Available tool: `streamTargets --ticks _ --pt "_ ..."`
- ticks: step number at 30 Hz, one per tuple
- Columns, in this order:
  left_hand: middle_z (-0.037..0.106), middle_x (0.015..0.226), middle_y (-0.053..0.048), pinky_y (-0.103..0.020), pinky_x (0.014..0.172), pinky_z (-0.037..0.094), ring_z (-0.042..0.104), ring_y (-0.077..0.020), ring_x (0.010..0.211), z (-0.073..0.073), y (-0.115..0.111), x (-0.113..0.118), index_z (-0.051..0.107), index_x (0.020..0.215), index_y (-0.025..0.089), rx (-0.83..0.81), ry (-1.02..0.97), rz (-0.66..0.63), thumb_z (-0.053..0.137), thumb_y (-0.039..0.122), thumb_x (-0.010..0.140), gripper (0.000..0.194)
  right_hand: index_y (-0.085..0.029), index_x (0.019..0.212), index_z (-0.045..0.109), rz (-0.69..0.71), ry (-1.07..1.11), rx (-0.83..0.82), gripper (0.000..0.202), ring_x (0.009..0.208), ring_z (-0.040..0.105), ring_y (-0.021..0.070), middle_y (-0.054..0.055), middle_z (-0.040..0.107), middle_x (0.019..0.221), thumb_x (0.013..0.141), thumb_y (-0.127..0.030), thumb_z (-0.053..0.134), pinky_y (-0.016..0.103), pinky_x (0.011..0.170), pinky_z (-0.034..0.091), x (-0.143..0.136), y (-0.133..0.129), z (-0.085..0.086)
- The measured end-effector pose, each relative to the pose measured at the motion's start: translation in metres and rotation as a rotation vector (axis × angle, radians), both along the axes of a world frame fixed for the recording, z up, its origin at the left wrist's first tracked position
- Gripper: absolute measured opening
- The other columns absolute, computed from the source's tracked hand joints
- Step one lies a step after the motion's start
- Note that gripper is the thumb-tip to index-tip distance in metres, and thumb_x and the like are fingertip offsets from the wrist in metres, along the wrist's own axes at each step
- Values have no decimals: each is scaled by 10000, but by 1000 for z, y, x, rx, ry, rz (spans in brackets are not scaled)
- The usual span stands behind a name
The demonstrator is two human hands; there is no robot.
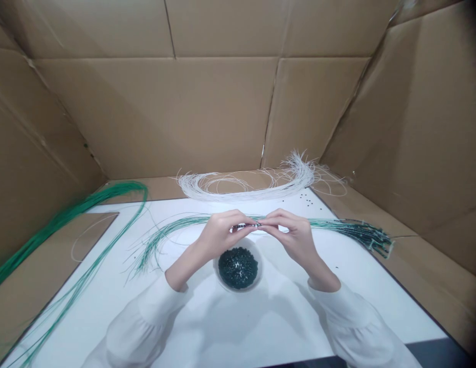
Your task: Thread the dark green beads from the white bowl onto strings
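Observation:
My left hand (pixel 221 231) is closed in a pinch, thumb against fingers, above the back rim of a bowl. Facing it, my right hand (pixel 293 234) pinches too, and the fingertips of both nearly meet. A short strand of dark and light beads (pixel 243 225) stretches between them; its finer details are too small to make out. Below, the white bowl (pixel 261 278) contains many small dark green beads (pixel 238 268). Just behind my hands, a bundle of green cords (pixel 180 223) runs across the table, with dark beaded ends (pixel 370 236) at the right.
White cords (pixel 238 193) lie looped at the back of the white table (pixel 238 332). Long green cords (pixel 69 217) hang over the left side. Several loose beads (pixel 309 202) are scattered at the back right. Cardboard walls (pixel 207 117) enclose the table's back and sides.

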State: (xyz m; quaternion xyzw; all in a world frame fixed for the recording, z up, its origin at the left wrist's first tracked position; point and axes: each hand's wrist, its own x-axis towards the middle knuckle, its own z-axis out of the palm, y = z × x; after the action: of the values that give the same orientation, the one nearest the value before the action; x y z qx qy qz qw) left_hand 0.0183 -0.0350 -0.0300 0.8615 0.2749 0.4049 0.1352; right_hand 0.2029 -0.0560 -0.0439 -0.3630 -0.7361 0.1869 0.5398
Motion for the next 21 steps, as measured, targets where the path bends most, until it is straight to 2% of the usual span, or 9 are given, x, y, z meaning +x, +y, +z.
streamTargets --ticks 4,10,16,21 --pt "637 728 -7 -168 576 412 506 -62 577 2 1 -3 646 821 166 -30 20 36 540 231 796 127 -213 883 684 27 -57 -56 137 686 556 144 38 624 792 796 -196 579 265 591 425 3 1 0" --pt "600 721 4 -171 568 415 484 -60 558 3 1 -2 599 778 156 -94 45 82 539 188 755 71 -182 722 652 -65 2 -11 48 628 528 132 26 606 703 756 -179 619 249 530 393 -1 1 1" --pt "655 745 3 -163 569 426 539 -70 603 3 5 -6 643 793 167 -210 17 108 585 234 747 99 -181 713 641 -126 32 -23 62 637 528 136 25 602 708 762 -185 603 258 558 403 1 3 2" --pt "678 742 -4 -172 593 442 579 -84 635 3 7 -11 674 796 173 -192 -27 137 608 234 742 104 -185 713 646 -146 52 -35 66 671 539 145 26 607 715 762 -184 602 262 577 404 3 6 0"
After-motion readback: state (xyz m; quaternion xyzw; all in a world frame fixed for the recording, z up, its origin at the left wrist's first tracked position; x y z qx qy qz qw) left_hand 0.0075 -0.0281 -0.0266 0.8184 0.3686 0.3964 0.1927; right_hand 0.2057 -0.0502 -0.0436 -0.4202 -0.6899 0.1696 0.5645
